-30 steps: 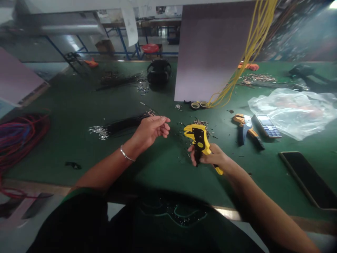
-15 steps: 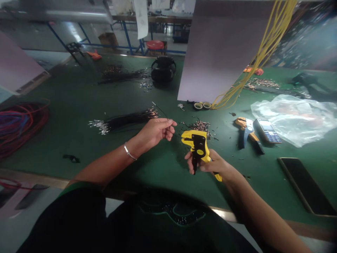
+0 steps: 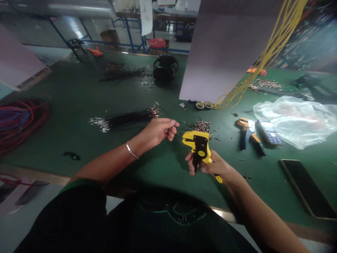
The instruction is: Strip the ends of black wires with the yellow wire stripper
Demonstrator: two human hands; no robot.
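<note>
Near the middle of the green table, my left hand [image 3: 161,131] pinches a thin black wire [image 3: 163,110]; one end sticks up behind the fingers and the other points toward the tool's jaws. My right hand [image 3: 210,163] is wrapped round the handles of a yellow and black wire stripper [image 3: 200,149], its jaws facing left, close to the left fingertips. Left of my left hand lies a bundle of black wires [image 3: 126,118] with pale tips at one end and copper at the other. A pile of small cut pieces [image 3: 201,125] sits just behind the stripper.
A second stripper [image 3: 248,131], a keypad phone [image 3: 270,131], a plastic bag [image 3: 297,117] and a dark smartphone [image 3: 306,188] lie right. Tape rolls [image 3: 204,105] sit by a tall panel [image 3: 223,49] with yellow wires [image 3: 273,52]. Coiled red and blue wires [image 3: 22,123] lie left; a black headset [image 3: 165,68] stands behind.
The view has shifted slightly. Both hands keep nearly the same places and grips, with the wire and the stripper still held.
</note>
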